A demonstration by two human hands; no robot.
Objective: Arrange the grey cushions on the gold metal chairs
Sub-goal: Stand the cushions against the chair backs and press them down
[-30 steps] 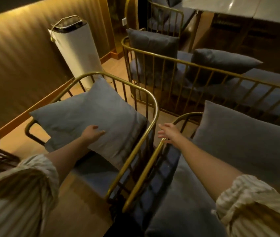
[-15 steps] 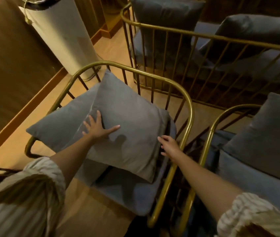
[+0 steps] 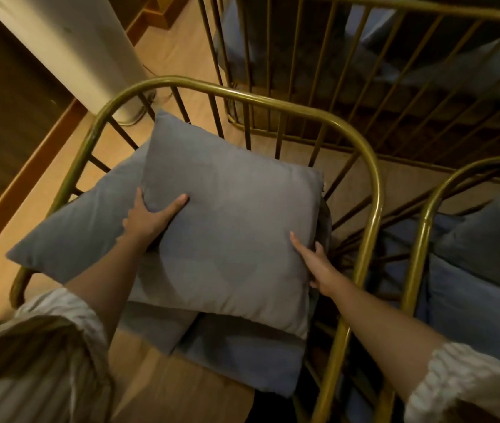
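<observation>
A square grey cushion [image 3: 230, 227] lies on top inside the gold metal chair [image 3: 373, 190] in front of me. My left hand [image 3: 151, 216] grips its left edge, thumb on top and fingers under. My right hand [image 3: 315, 264] holds its right edge, fingers tucked beneath. A second grey cushion [image 3: 89, 227] lies under it, sticking out to the left over the chair's arm. The chair's blue-grey seat pad [image 3: 242, 358] shows below both.
A white cylindrical appliance [image 3: 83, 47] stands on the wooden floor beyond the chair. A second gold chair [image 3: 425, 227] with grey cushions stands close on the right. A gold-railed bench [image 3: 364, 71] with dark cushions stands behind.
My view has dropped closer over the chair. My left hand went from lying flat on the top cushion to gripping its left edge. My right hand closed on its right edge.
</observation>
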